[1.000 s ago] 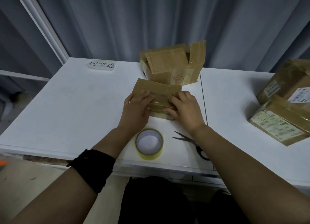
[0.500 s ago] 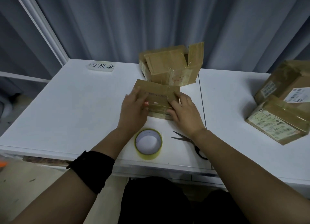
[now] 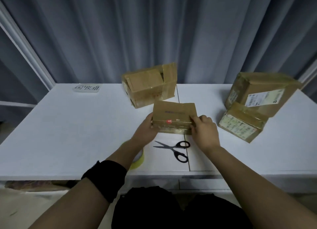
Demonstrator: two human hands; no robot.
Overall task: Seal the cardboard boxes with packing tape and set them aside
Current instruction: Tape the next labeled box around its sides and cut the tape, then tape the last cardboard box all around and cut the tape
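A small flat cardboard box (image 3: 174, 116) with shiny tape on it is held above the white table (image 3: 68, 129), near its middle. My left hand (image 3: 145, 131) grips the box's left end and my right hand (image 3: 205, 131) grips its right end. Under my left forearm lies a yellowish roll of packing tape (image 3: 139, 161), mostly hidden. Black-handled scissors (image 3: 175, 149) lie on the table just below the box.
A larger box (image 3: 151, 86) with a raised flap stands at the back. Two taped boxes with labels, one (image 3: 260, 93) behind the other (image 3: 241, 124), sit at the right. A handwritten label (image 3: 87, 88) is at the back left. Grey curtains hang behind the table.
Both hands went from pressing on top of the small box to gripping its ends and lifting it off the table and to the right. The view shifted right, so the right boxes show more fully.
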